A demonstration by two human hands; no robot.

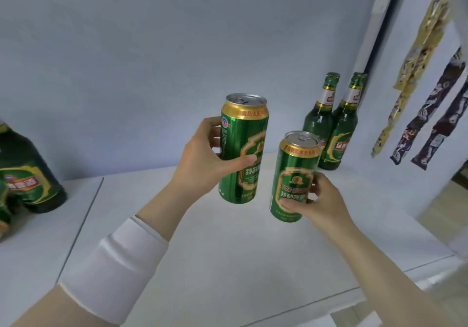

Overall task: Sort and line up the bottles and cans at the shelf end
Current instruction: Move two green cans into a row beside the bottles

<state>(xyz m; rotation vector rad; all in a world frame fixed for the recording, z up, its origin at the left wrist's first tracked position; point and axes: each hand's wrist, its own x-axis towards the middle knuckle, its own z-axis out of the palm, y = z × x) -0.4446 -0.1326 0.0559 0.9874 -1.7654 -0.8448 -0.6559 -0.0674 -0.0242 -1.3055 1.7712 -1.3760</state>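
At the middle of the white shelf (228, 255), 2 green cans with gold rims are held side by side, close together but apart. The left hand (202, 159) grips the left can (243, 149) around its middle, thumb across the printed front and fingers curled round the far side. This can leans slightly to the right, its silver top and pull tab in view. The right hand (321, 200) grips the right can (293, 174) lower down, thumb pressed on the label near the base and fingers wrapped behind it. The right can sits nearer and lower in view than the left one and also leans a little. Whether either base touches the shelf cannot be told.

At the far right corner of the shelf, against the pale blue back panel (152, 60), a green glass bottle (317, 121) stands upright, and a second bottle (342, 136) stands just to its right, overlapping it in view. Both have gold and white neck labels.

At the left edge, past a seam in the shelf (83, 222), a large dark green bottle (25, 174) with a gold-trimmed label stands, cut off by the frame.

A white sleeve (119, 271) covers the left forearm; the right forearm is bare. On the right side panel, a strip of yellow snack packets (417, 48) hangs, with dark packet strips (430, 113) beside it.
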